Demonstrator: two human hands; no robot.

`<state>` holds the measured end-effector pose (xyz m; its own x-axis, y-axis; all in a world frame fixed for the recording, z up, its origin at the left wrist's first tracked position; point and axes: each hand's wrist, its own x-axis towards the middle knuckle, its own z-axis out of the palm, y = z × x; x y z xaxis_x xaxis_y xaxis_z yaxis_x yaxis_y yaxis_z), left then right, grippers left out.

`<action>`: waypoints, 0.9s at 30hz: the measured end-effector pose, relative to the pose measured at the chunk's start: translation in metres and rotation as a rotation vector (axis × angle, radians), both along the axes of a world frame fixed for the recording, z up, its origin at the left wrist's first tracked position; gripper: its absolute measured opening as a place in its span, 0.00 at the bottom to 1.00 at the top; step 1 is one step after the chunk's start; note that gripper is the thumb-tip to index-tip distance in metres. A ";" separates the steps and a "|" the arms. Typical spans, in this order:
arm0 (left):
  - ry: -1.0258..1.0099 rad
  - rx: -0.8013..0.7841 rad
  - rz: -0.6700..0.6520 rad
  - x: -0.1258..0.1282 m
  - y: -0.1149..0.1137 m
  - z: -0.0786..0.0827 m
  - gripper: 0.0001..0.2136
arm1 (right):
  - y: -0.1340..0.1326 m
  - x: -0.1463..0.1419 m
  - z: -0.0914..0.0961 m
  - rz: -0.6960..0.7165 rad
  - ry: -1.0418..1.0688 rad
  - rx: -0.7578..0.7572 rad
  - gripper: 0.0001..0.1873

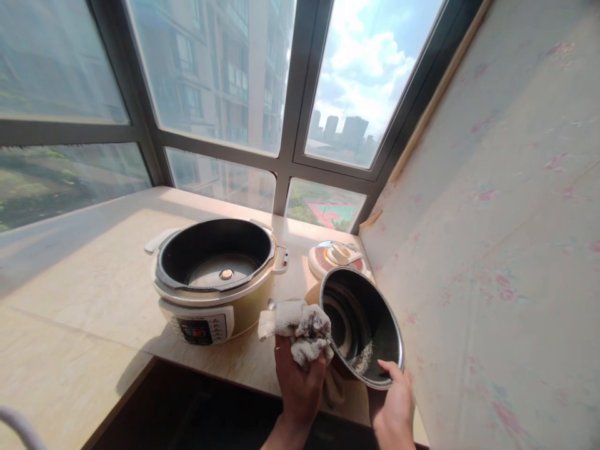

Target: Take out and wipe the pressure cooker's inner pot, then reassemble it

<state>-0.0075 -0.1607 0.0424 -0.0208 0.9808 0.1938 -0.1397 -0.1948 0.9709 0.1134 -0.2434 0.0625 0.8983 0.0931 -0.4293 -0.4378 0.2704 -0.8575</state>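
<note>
My left hand (300, 381) is closed around a bunched, greyish-white cloth (300, 325) with dark stains, held just left of the inner pot's rim. With its thumb over the rim, my right hand (396, 400) grips the dark inner pot (389, 319) at its lower right edge. The pot is tilted so its opening faces me, and a pale patch shows on its inside wall. To the left stands the electric pressure cooker body (257, 306), upright and lidless, with a round metal piece at the centre of its floor. Its control panel (201, 328) faces me.
Behind the inner pot lies the cooker lid (344, 253) with its knob up. The pale countertop (79, 294) has a dark recess (206, 406) below its front edge. Windows (220, 75) stand behind, and a floral-papered wall (510, 250) closes off the right. A grey curved object (19, 428) shows at lower left.
</note>
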 end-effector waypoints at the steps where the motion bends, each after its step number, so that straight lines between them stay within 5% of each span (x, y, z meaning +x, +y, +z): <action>1: -0.005 0.005 0.003 0.000 0.001 -0.002 0.28 | 0.000 -0.001 0.000 0.002 -0.005 -0.003 0.26; 8: -0.059 -0.036 -0.035 -0.004 0.006 -0.015 0.27 | 0.002 -0.005 0.001 0.032 -0.042 -0.012 0.27; 27: -0.061 -0.075 -0.033 -0.013 0.024 -0.018 0.22 | 0.013 -0.018 0.015 0.043 -0.102 -0.046 0.27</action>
<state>-0.0201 -0.1364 0.0246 0.0022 0.9929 0.1192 -0.2044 -0.1162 0.9720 0.0949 -0.2308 0.0770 0.9331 0.1151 -0.3406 -0.3580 0.2124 -0.9092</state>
